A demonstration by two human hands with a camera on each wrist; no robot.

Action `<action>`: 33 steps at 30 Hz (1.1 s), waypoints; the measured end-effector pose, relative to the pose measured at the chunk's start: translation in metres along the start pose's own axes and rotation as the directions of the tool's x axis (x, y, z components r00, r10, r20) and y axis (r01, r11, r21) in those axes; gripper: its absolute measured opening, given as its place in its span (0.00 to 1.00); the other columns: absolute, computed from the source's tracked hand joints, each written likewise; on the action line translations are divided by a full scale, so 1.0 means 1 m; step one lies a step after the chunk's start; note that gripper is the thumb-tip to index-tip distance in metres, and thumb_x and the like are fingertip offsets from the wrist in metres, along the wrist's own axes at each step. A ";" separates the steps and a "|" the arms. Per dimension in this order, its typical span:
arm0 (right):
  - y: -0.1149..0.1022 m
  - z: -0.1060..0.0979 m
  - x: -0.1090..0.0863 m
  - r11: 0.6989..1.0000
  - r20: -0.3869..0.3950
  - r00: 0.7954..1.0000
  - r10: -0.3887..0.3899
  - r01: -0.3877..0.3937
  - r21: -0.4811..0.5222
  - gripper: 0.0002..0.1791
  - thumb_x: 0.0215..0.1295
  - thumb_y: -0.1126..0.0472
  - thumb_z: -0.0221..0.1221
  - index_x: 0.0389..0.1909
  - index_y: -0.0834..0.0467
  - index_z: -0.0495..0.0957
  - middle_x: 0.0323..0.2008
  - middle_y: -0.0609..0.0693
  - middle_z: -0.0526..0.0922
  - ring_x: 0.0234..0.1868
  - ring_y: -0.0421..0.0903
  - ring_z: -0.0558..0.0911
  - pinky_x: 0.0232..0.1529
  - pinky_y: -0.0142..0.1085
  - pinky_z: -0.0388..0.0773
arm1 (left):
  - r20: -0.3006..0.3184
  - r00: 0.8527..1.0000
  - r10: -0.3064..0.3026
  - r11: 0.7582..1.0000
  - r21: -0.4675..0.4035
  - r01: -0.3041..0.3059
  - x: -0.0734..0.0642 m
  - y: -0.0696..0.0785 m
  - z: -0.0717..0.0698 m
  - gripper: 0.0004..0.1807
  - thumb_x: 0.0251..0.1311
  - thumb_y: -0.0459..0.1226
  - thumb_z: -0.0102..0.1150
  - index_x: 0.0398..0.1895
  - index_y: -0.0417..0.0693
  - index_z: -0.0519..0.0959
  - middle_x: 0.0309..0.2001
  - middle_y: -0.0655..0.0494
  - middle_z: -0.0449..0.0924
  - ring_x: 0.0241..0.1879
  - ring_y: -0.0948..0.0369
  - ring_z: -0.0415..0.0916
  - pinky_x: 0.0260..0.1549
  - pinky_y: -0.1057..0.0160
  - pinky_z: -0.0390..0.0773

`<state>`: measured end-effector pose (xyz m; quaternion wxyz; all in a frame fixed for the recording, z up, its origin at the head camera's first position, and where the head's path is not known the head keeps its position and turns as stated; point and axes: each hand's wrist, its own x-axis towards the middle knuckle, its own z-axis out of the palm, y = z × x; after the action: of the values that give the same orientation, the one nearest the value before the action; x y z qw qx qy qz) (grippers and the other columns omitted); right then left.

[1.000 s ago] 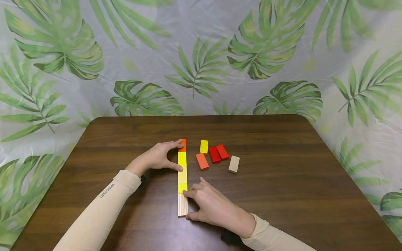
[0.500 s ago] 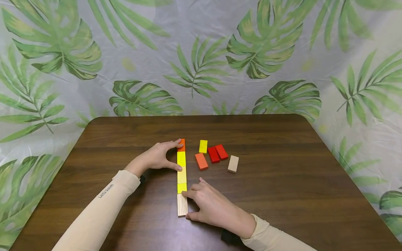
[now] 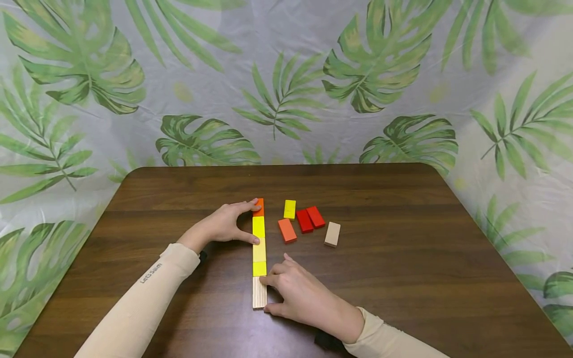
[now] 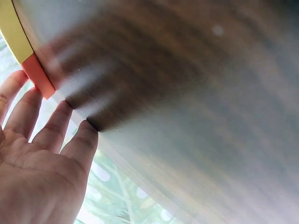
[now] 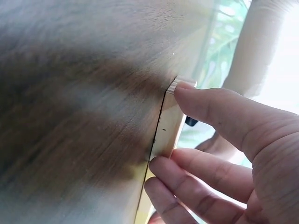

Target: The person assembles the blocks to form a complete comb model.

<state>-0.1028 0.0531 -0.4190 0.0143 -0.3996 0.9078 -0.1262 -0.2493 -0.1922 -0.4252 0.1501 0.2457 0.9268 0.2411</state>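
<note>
A straight row of flat wooden blocks runs away from me on the table. An orange block [image 3: 259, 211] is at its far end, then come yellow blocks [image 3: 258, 250], and a plain wood block [image 3: 259, 296] with visible grain is nearest. My left hand [image 3: 226, 222] is left of the row, fingertips touching the orange block and thumb against the yellow part; its fingers look nearly straight in the left wrist view. My right hand [image 3: 302, 293] pinches the plain block, thumb at its near end and index finger at its far corner. More fingertips touch the row's side in the right wrist view.
Right of the row lie loose blocks: a yellow one [image 3: 290, 209], an orange one [image 3: 287, 230], two red ones [image 3: 310, 219] side by side, and a pale wood one [image 3: 332, 234]. A leaf-patterned cloth [image 3: 286, 99] hangs behind the brown table [image 3: 403, 258].
My right index finger has shifted slightly toward me, from the yellow block's edge onto the plain block's far corner. My left hand and the loose blocks stay in place.
</note>
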 end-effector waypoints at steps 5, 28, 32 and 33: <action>0.000 -0.002 -0.001 1.000 -0.005 1.000 0.012 -0.012 0.021 0.27 0.57 0.50 0.81 0.56 0.56 0.90 0.44 0.45 0.89 0.48 0.41 0.84 0.77 0.55 0.72 | 0.003 1.000 -0.001 1.000 0.000 0.001 0.000 -0.001 0.001 0.59 0.55 0.61 0.79 0.86 0.53 0.61 0.86 0.54 0.56 0.85 0.44 0.55 0.81 0.37 0.61; 0.081 -0.041 -0.011 0.920 -0.088 0.929 0.358 -0.336 0.203 0.28 0.63 0.50 0.77 0.62 0.55 0.87 0.56 0.51 0.88 0.55 0.52 0.86 0.55 0.51 0.86 | 0.014 1.000 -0.006 1.000 0.011 0.006 0.001 -0.002 0.001 0.59 0.56 0.61 0.79 0.86 0.52 0.60 0.87 0.54 0.55 0.85 0.43 0.55 0.82 0.36 0.57; 0.104 -0.045 -0.016 0.893 -0.091 0.907 0.410 -0.379 0.243 0.29 0.63 0.50 0.77 0.63 0.57 0.86 0.55 0.54 0.87 0.54 0.56 0.85 0.57 0.55 0.83 | 0.015 1.000 -0.008 1.000 0.013 0.008 0.001 -0.002 0.001 0.60 0.56 0.61 0.79 0.87 0.51 0.59 0.86 0.52 0.57 0.85 0.43 0.55 0.82 0.34 0.54; 0.109 -0.045 -0.018 0.889 -0.095 0.904 0.418 -0.384 0.251 0.30 0.63 0.51 0.77 0.63 0.58 0.85 0.54 0.56 0.87 0.54 0.57 0.84 0.58 0.56 0.83 | 0.014 1.000 -0.007 1.000 0.013 0.007 0.001 -0.002 0.001 0.60 0.56 0.61 0.79 0.87 0.51 0.59 0.86 0.51 0.58 0.85 0.44 0.56 0.82 0.34 0.53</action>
<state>-0.1756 0.1467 -0.4029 0.0189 -0.1885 0.9490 -0.2518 -0.2509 -0.1930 -0.4275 0.1559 0.2453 0.9281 0.2327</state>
